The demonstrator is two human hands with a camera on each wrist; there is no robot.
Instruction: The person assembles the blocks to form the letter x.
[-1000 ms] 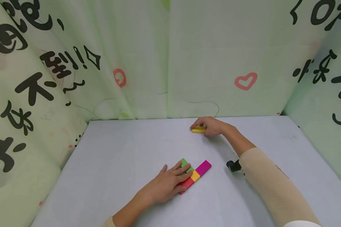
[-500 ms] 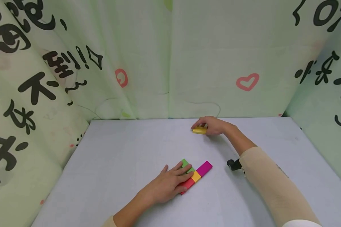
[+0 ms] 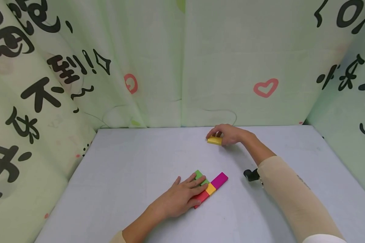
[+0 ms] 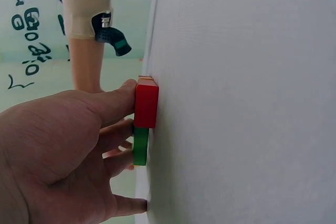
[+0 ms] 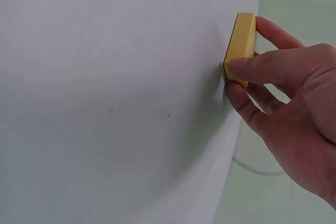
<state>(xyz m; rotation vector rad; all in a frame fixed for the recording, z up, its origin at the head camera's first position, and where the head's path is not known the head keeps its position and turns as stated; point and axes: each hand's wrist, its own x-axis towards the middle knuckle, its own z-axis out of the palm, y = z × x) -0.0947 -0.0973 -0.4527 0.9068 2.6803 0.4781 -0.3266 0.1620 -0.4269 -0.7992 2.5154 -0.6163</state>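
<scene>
On the pale table (image 3: 134, 175) the left hand (image 3: 177, 199) lies flat over a row of blocks — green block (image 3: 198, 175), red block (image 3: 202, 198), orange block (image 3: 210, 189), magenta block (image 3: 219, 180). Farther back, the right hand (image 3: 229, 134) pinches a yellow block (image 3: 214, 140) — well apart from the row.

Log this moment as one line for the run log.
left hand: rests on block row | right hand: pinches yellow block at far side of table
</scene>
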